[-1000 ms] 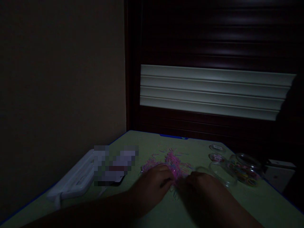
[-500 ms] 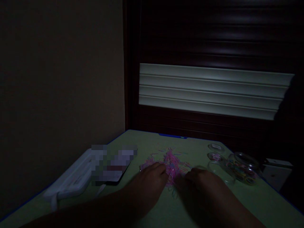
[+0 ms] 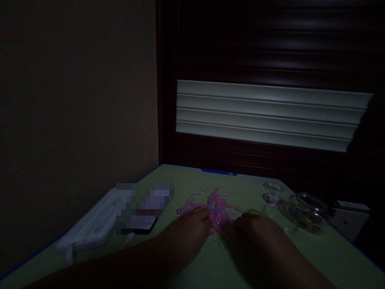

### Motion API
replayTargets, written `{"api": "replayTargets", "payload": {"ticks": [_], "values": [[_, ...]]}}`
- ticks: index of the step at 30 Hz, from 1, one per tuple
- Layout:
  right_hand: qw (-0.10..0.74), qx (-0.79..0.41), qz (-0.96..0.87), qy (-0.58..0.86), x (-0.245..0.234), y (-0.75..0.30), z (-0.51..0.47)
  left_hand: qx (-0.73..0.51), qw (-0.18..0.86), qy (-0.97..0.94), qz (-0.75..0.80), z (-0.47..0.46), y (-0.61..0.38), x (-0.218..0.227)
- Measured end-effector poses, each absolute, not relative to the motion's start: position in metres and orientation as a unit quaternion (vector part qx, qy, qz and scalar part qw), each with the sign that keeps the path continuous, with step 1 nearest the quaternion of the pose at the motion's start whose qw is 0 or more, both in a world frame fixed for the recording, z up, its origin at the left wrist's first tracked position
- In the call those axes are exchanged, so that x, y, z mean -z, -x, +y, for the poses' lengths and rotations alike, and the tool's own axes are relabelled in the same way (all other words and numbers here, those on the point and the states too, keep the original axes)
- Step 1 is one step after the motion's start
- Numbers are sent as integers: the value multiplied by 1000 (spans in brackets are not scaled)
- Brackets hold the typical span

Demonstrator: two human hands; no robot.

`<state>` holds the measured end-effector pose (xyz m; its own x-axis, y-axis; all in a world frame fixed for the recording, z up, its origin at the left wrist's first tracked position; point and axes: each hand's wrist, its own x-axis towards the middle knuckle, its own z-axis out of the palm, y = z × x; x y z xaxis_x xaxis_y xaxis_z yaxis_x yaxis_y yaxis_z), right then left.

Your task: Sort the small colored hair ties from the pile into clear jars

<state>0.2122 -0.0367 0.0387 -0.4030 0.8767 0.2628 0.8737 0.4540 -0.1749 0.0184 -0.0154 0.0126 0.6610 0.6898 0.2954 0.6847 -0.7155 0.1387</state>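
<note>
The room is very dark. A heap of small pink and pale rubber bands [image 3: 217,204] lies on a pale green table [image 3: 300,257]. My left hand [image 3: 192,228] rests palm down at the heap's near left side, fingers curled onto the bands. My right hand [image 3: 255,233] lies just right of it, fingertips bent down at the heap's near edge. Both hands touch the bands. What the fingertips pinch is too dim to make out.
A clear jar [image 3: 306,210] with coloured bands lies on its side at the right, by a clear lid [image 3: 278,218] and two small round containers [image 3: 272,186]. A white flat case [image 3: 90,230] and a blurred dark item [image 3: 141,208] sit left. A wall stands behind.
Both hands stay at the heap with only slight finger shifts. The view has drifted a little.
</note>
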Motion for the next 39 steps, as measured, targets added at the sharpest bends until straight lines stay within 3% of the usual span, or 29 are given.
{"api": "replayTargets", "payload": {"ticks": [39], "values": [[163, 11, -839, 519, -43, -210, -41, -203, 33, -909, 362, -12, -16, -19]]}}
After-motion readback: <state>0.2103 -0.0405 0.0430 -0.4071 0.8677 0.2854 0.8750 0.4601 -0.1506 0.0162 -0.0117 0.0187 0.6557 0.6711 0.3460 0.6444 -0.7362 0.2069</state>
